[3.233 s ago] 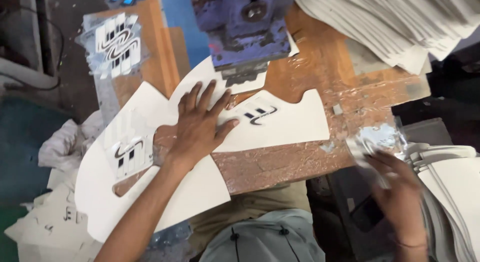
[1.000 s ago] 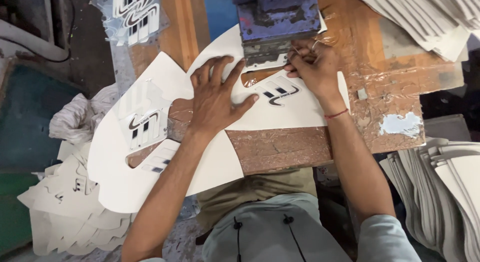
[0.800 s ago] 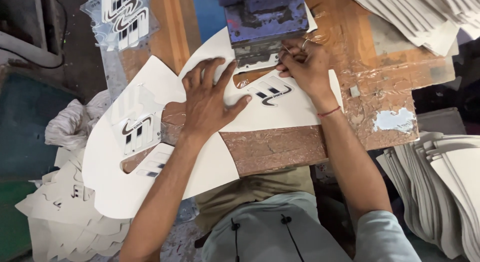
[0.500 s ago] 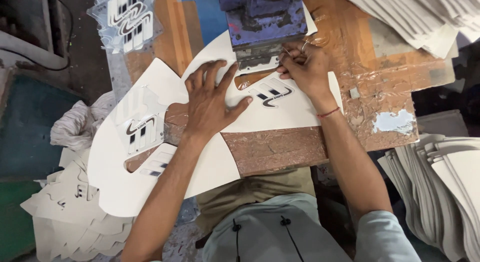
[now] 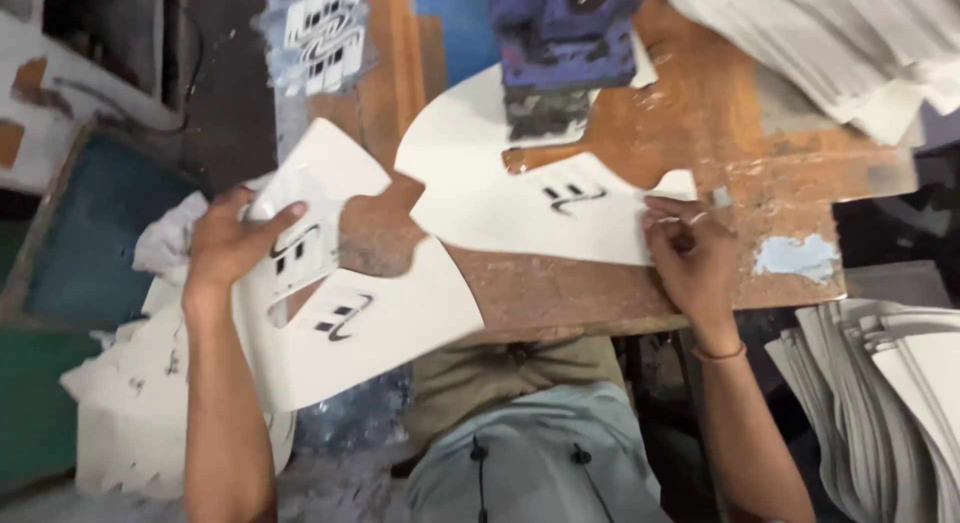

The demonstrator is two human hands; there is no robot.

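My left hand (image 5: 232, 245) grips the left edge of a white curved cut sheet (image 5: 375, 318) printed with a black mark, holding it off the worn wooden bench (image 5: 720, 133) toward the left. A second white printed sheet (image 5: 520, 198) lies on the bench under the blue-purple press head (image 5: 565, 38). My right hand (image 5: 690, 258) rests on that sheet's right edge, fingers bent, pinching a small thin object I cannot identify.
A stack of white sheets (image 5: 830, 43) lies at the upper right, another stack (image 5: 890, 403) at the lower right. Printed sheets pile up on the floor (image 5: 130, 413) at the left beside a white rag (image 5: 170, 248). A printed sample (image 5: 325, 33) sits on the bench's far left.
My left hand has lifted off the sheet under the press and pulled a printed sheet out to the left. My right hand has drawn back from the press to the sheet's right edge.
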